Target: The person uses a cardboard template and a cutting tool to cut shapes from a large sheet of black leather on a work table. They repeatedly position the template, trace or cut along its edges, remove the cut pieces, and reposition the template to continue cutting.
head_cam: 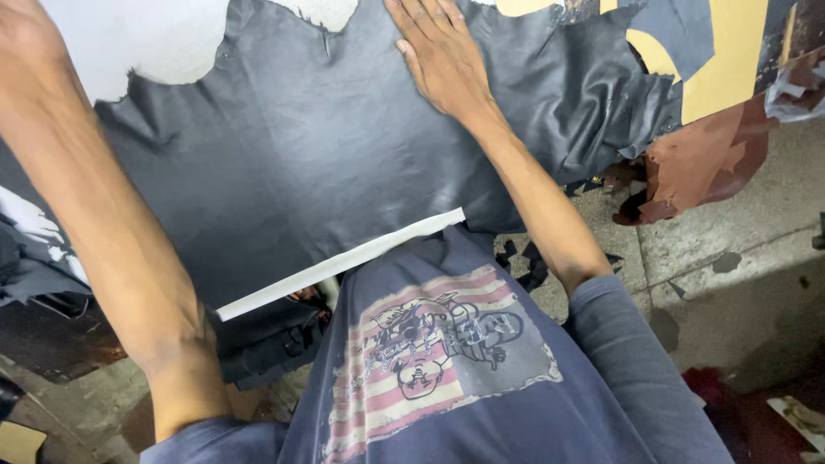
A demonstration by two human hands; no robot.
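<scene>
A large dark grey leather hide [301, 155] lies spread over a work table, hanging over its white front edge [344, 262]. My right hand [440, 53] rests flat on the hide near the top, palm down with the fingers stretched out, holding nothing. My left arm reaches across the hide to the upper left corner. There only the wrist and the back of my left hand [19, 30] show, and the fingers are cut off by the frame.
A white surface [129, 34] shows beyond the hide's ragged edge. A brown leather piece [705, 155] hangs at the right over a yellow board [730, 60]. Dark scraps [524, 258] lie on the concrete floor [739, 258]. More dark leather [266, 335] is piled under the table.
</scene>
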